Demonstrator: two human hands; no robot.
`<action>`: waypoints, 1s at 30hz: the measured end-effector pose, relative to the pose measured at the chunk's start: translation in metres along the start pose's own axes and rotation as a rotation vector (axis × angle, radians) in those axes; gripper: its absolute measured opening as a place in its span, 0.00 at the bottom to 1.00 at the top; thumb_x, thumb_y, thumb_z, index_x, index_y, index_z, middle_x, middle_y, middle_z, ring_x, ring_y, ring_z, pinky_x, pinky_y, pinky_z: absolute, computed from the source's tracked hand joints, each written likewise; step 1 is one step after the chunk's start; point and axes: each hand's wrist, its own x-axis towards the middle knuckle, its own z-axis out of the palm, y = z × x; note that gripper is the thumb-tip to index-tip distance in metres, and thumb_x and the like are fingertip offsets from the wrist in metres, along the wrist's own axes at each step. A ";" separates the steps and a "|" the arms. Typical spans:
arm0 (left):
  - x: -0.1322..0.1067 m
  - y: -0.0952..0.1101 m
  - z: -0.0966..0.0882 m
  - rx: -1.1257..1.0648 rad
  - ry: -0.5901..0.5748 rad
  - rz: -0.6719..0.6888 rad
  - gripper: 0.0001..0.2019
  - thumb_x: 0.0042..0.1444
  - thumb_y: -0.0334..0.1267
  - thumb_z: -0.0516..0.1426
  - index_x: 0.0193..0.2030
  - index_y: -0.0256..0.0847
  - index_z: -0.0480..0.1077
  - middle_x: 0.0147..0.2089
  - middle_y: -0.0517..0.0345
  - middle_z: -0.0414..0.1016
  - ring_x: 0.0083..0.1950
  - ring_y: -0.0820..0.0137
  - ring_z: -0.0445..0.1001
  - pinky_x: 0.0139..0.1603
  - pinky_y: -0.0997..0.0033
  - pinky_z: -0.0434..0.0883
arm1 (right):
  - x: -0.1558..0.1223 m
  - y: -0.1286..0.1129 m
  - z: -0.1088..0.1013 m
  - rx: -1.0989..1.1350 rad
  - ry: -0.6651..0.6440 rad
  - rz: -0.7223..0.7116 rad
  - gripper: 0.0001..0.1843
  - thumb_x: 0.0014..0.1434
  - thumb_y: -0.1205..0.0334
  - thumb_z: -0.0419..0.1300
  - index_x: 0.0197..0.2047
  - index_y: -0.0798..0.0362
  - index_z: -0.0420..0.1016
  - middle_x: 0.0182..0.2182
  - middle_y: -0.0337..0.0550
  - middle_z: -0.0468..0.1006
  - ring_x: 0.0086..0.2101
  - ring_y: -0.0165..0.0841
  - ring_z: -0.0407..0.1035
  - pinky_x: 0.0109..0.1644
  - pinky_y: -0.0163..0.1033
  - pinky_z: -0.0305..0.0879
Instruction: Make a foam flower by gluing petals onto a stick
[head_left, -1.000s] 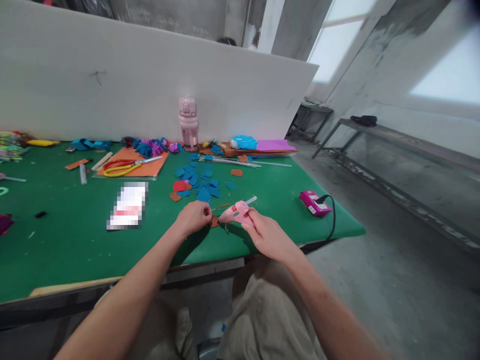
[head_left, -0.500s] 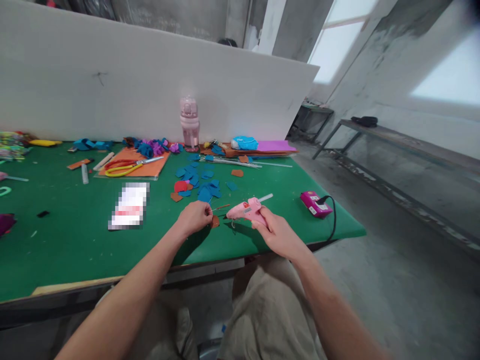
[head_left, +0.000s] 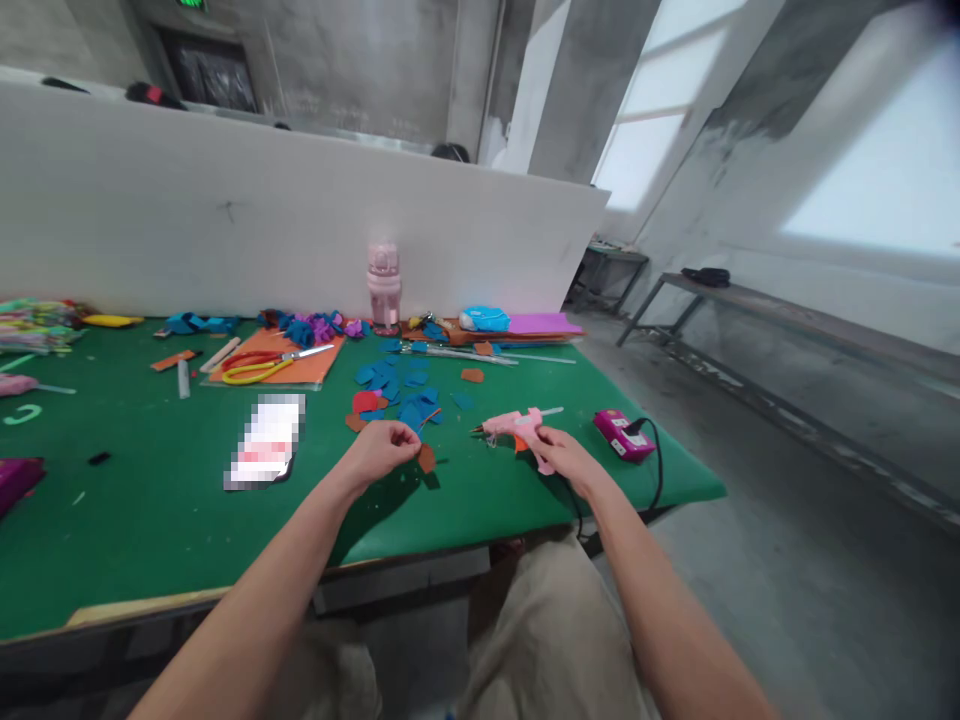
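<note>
My left hand (head_left: 384, 448) is closed in a pinch over the table, with a small brown cut piece (head_left: 427, 458) at its fingertips. A thin brown strip (head_left: 431, 416) sticks up just past the same fingers; whether it is joined to the piece I cannot tell. My right hand (head_left: 568, 460) grips the handle of a pink glue gun (head_left: 517, 426), low over the table, its nozzle facing left and a clear glue stick out of its back. Beyond my left hand lie loose blue cut pieces (head_left: 416, 410) and a red piece (head_left: 367, 401).
The green table (head_left: 300, 530) carries scissors (head_left: 262, 367) on an orange sheet, a blurred-out phone (head_left: 266, 440), a pink bottle (head_left: 385, 290) and a blue packet (head_left: 484, 319). A magenta box (head_left: 624, 436) with a black cord sits right. A white board (head_left: 300, 220) stands behind.
My right hand has moved the glue gun away to the right and lowered it. The brown piece now hangs by my left fingertips. The view has tilted up slightly.
</note>
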 end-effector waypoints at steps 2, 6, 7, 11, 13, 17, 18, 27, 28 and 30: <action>-0.006 0.007 -0.010 -0.014 0.072 0.016 0.10 0.44 0.40 0.52 0.26 0.36 0.70 0.22 0.61 0.69 0.24 0.75 0.65 0.24 0.78 0.59 | 0.005 -0.005 -0.003 -0.261 0.087 -0.037 0.17 0.52 0.51 0.52 0.24 0.56 0.68 0.19 0.38 0.64 0.23 0.29 0.59 0.28 0.34 0.54; -0.018 0.021 -0.024 0.069 0.223 0.062 0.09 0.45 0.39 0.52 0.25 0.38 0.70 0.23 0.61 0.71 0.26 0.74 0.66 0.26 0.77 0.60 | 0.002 -0.046 0.009 -0.404 0.397 -0.205 0.12 0.51 0.55 0.55 0.30 0.55 0.72 0.29 0.47 0.72 0.33 0.35 0.65 0.38 0.38 0.58; -0.021 0.024 -0.025 0.089 0.241 0.085 0.09 0.45 0.39 0.51 0.25 0.38 0.70 0.23 0.62 0.72 0.25 0.74 0.67 0.27 0.77 0.60 | 0.000 -0.061 0.017 -0.302 0.332 -0.265 0.13 0.52 0.54 0.53 0.32 0.54 0.73 0.30 0.46 0.73 0.33 0.33 0.66 0.38 0.37 0.59; -0.029 0.030 -0.023 0.153 0.350 0.137 0.09 0.48 0.39 0.50 0.28 0.40 0.69 0.23 0.63 0.71 0.25 0.74 0.67 0.27 0.76 0.60 | -0.001 -0.108 0.060 0.093 -0.158 -0.403 0.13 0.52 0.54 0.53 0.35 0.50 0.75 0.32 0.40 0.77 0.33 0.31 0.68 0.35 0.32 0.61; -0.031 0.031 -0.020 0.191 0.347 0.147 0.09 0.48 0.39 0.50 0.27 0.41 0.69 0.21 0.63 0.69 0.24 0.74 0.66 0.26 0.76 0.59 | 0.003 -0.118 0.078 0.191 -0.238 -0.372 0.12 0.50 0.56 0.54 0.31 0.52 0.76 0.29 0.40 0.77 0.32 0.31 0.69 0.34 0.32 0.61; -0.030 0.031 -0.012 0.231 0.309 0.190 0.08 0.50 0.38 0.49 0.27 0.41 0.68 0.22 0.63 0.67 0.24 0.74 0.65 0.26 0.75 0.58 | 0.010 -0.113 0.091 0.351 -0.230 -0.335 0.11 0.47 0.66 0.52 0.21 0.54 0.74 0.22 0.38 0.75 0.27 0.30 0.68 0.33 0.33 0.60; -0.030 0.031 -0.011 0.230 0.306 0.195 0.08 0.50 0.38 0.49 0.28 0.41 0.68 0.22 0.62 0.67 0.24 0.74 0.65 0.26 0.75 0.58 | 0.011 -0.109 0.091 0.395 -0.231 -0.331 0.11 0.46 0.67 0.52 0.20 0.55 0.74 0.21 0.38 0.75 0.27 0.30 0.68 0.33 0.33 0.60; -0.032 0.033 0.003 -0.182 0.202 0.150 0.10 0.56 0.43 0.45 0.37 0.41 0.63 0.24 0.64 0.62 0.20 0.76 0.59 0.21 0.78 0.58 | 0.017 -0.095 0.089 1.065 0.198 -0.042 0.09 0.44 0.58 0.60 0.20 0.54 0.72 0.17 0.35 0.67 0.23 0.26 0.58 0.31 0.34 0.55; -0.031 0.032 0.008 -0.247 0.157 0.133 0.10 0.56 0.43 0.45 0.37 0.41 0.62 0.23 0.64 0.63 0.19 0.77 0.59 0.19 0.78 0.57 | 0.016 -0.096 0.089 1.132 0.180 -0.030 0.09 0.43 0.58 0.61 0.20 0.54 0.72 0.18 0.35 0.67 0.23 0.27 0.59 0.31 0.34 0.55; -0.028 0.029 0.019 -0.356 0.071 0.103 0.10 0.57 0.44 0.44 0.39 0.42 0.60 0.23 0.64 0.65 0.19 0.75 0.61 0.19 0.78 0.59 | 0.013 -0.100 0.090 1.213 0.153 -0.031 0.09 0.42 0.58 0.61 0.19 0.54 0.72 0.19 0.37 0.68 0.24 0.28 0.60 0.32 0.35 0.56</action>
